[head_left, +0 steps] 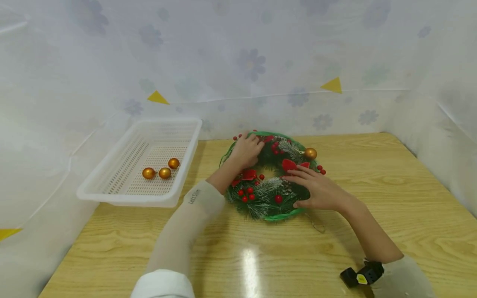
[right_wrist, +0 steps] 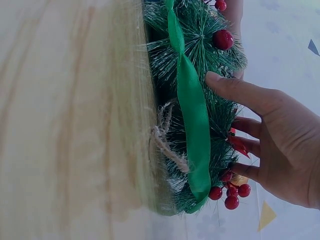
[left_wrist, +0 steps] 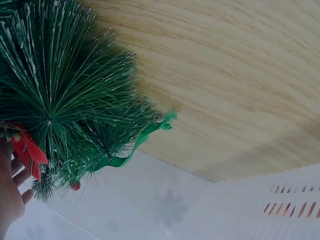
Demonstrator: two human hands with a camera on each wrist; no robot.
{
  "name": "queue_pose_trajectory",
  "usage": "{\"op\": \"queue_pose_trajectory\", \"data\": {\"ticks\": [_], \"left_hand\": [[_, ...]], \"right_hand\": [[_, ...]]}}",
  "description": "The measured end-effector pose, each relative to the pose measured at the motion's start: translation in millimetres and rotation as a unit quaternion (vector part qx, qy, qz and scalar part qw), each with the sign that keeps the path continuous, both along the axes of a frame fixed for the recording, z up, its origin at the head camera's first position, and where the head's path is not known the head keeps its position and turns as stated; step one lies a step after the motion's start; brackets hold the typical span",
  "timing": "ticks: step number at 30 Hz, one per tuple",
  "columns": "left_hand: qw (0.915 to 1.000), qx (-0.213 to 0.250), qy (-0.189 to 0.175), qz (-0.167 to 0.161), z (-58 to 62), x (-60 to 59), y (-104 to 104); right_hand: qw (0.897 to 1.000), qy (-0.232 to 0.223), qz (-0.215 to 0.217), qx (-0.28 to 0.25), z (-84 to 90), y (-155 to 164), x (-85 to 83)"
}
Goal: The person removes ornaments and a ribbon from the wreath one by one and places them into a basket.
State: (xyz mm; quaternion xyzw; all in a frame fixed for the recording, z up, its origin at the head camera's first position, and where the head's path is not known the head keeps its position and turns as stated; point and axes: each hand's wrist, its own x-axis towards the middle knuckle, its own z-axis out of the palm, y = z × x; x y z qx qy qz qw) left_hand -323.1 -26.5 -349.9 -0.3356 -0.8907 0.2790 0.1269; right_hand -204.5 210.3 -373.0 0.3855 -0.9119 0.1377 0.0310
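Note:
A green wreath (head_left: 266, 194) with frosted needles, red berries, pine cones, red petals and a green ribbon (right_wrist: 194, 115) wound round it lies on the table. At its back left, my left hand (head_left: 246, 151) reaches into the needles; the left wrist view shows its fingers beside a red petal (left_wrist: 29, 150), and the thumb is hidden. My right hand (head_left: 316, 190) rests on the right side with fingers spread, near a red bow-like flower (head_left: 290, 165). A gold ball ornament (head_left: 310, 153) sits on the wreath's back right edge.
To the left stands a white perforated basket (head_left: 112, 198) with three gold ball ornaments (head_left: 165, 173) in it. A twine loop (head_left: 316, 225) sticks out at the wreath's front right. Behind the wooden table (head_left: 391, 215) hangs a pale flowered sheet (head_left: 231, 54).

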Motion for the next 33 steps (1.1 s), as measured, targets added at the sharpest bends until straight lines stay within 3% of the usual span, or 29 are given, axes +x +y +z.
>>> {"op": "queue_pose_trajectory", "data": {"ticks": [6, 14, 22, 33], "left_hand": [[0.9988, 0.047, 0.003, -0.01, 3.3, 0.8, -4], [0.9895, 0.119, 0.064, -0.051, 4.9, 0.5, -8], [0.9881, 0.122, 0.076, -0.055, 16.3, 4.5, -14], [0.9692, 0.178, 0.138, -0.1, 23.8, 6.6, -35]], "right_hand": [[1.0, -0.004, -0.002, -0.004, 1.9, -1, 1.8], [1.0, -0.011, -0.006, 0.0, 2.4, -1, 1.8], [1.0, -0.012, -0.005, -0.001, 2.3, -1, 1.3], [1.0, -0.001, -0.001, -0.001, 2.0, -1, 1.6]]}}
